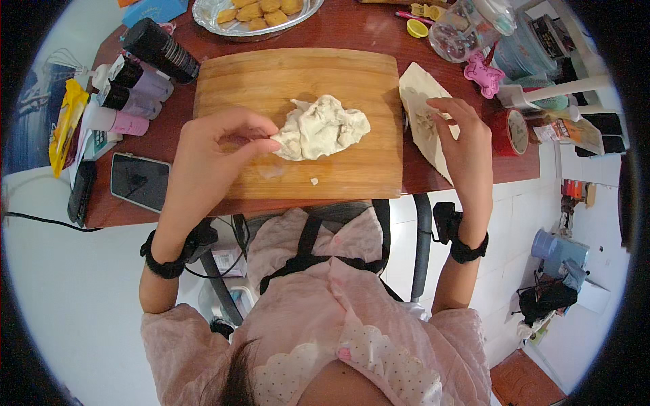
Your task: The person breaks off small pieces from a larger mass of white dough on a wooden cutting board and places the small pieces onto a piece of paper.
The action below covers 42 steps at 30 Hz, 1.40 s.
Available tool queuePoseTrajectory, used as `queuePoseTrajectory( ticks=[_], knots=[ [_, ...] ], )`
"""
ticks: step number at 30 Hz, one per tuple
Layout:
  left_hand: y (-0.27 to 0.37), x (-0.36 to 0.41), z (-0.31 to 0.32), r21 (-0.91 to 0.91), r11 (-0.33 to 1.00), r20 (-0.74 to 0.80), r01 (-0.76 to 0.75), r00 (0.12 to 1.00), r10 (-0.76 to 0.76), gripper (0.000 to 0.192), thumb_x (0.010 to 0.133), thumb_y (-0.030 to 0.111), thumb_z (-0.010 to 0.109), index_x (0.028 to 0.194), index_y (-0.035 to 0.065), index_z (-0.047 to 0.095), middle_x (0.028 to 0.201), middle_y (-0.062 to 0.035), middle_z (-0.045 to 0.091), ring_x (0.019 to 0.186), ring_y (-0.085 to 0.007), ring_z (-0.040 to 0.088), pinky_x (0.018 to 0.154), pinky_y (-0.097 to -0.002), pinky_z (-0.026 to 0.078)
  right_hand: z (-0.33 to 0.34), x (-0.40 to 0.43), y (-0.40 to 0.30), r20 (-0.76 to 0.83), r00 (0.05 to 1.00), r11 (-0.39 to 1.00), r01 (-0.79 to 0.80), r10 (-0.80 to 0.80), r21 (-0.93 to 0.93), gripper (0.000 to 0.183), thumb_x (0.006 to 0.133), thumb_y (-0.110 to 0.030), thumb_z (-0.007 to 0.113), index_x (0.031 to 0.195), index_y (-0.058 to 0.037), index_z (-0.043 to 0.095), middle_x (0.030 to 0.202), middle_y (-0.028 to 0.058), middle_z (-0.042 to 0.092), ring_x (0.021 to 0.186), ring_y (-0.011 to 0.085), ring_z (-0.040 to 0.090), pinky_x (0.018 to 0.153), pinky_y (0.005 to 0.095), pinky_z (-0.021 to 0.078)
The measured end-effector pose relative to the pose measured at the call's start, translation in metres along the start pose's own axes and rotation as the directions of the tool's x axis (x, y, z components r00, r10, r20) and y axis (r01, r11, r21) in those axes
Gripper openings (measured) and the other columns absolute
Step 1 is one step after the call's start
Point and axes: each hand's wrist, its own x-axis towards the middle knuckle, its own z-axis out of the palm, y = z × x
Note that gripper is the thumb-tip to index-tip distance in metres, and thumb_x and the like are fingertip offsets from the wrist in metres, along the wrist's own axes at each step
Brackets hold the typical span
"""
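Note:
A lumpy, off-white mass of dough or modelling clay (332, 129) lies on a wooden cutting board (244, 76). The thumb and fingertips of my left hand (218, 147) pinch its left edge. To the right of the board is a cream sheet (414, 81), perhaps paper or cloth, with small pale crumbs (425, 121) on it. Over this sheet is my right hand (462, 132), thumb and forefinger apart near the crumbs; no held thing shows clearly. One small pale scrap (314, 181) rests near the board's front edge.
A foil tray of browned food pieces (254, 30) stands behind the board. Bottles (137, 86) and a phone (140, 181) are on the left. A clear jar (457, 35), a pink star-shaped item (484, 74) and a red tape roll (510, 132) are on the right.

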Motion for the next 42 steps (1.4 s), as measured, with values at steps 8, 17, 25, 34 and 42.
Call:
queuePoseTrajectory(
  ticks=[8,17,25,34,42],
  knots=[
    [-0.010,-0.002,0.005,-0.331,0.933,0.140,0.142,0.985,-0.101,0.022,0.085,-0.003,0.072,0.107,-0.0027,0.071,0.106,-0.0075,0.072,0.102,-0.0134,0.066,0.093,-0.0278,0.052,0.000,0.001,-0.014,-0.049,0.996,0.983,0.071,-0.081,-0.169,0.023,0.090,-0.004,0.062,0.113,0.0005,0.067,0.108,0.0190,0.068,0.102,0.0385,0.064,0.089,0.0435,0.0510],
    [-0.012,-0.006,0.010,-0.247,0.960,0.225,0.131,0.972,-0.074,0.022,0.087,-0.003,0.071,0.109,-0.0030,0.066,0.108,-0.0058,0.070,0.101,-0.0118,0.065,0.092,-0.0279,0.053,0.006,-0.009,-0.081,0.133,0.927,0.931,0.331,-0.351,0.155,0.038,0.081,-0.004,0.076,0.117,-0.0055,0.068,0.115,0.0129,0.066,0.104,0.0300,0.064,0.086,0.0370,0.0518],
    [-0.013,-0.006,0.008,-0.323,0.931,0.282,0.170,0.956,-0.077,0.018,0.090,0.002,0.070,0.106,-0.0026,0.064,0.107,-0.0054,0.069,0.101,-0.0131,0.064,0.094,-0.0287,0.051,0.037,-0.012,-0.100,0.224,0.802,0.831,0.549,-0.554,0.089,0.028,0.074,-0.010,0.071,0.100,-0.0053,0.062,0.098,0.0078,0.056,0.097,0.0257,0.059,0.081,0.0375,0.0517],
    [-0.017,-0.005,0.012,-0.354,0.930,0.288,0.102,0.958,0.005,0.021,0.090,0.002,0.070,0.109,0.0006,0.061,0.109,-0.0027,0.065,0.104,-0.0125,0.062,0.096,-0.0296,0.049,0.042,-0.028,-0.100,0.248,0.861,0.896,0.432,-0.445,0.108,0.023,0.076,-0.008,0.068,0.098,-0.0048,0.062,0.086,0.0074,0.059,0.079,0.0246,0.066,0.062,0.0355,0.0533],
    [-0.008,-0.001,0.013,-0.419,0.904,0.261,0.083,0.965,0.032,0.015,0.095,0.003,0.063,0.109,0.0014,0.059,0.107,-0.0012,0.064,0.098,-0.0084,0.060,0.086,-0.0253,0.050,0.041,-0.025,-0.096,0.208,0.848,0.873,0.463,-0.487,0.155,0.033,0.079,-0.004,0.063,0.112,-0.0039,0.063,0.094,0.0099,0.061,0.079,0.0281,0.067,0.067,0.0366,0.0562]
  ],
)
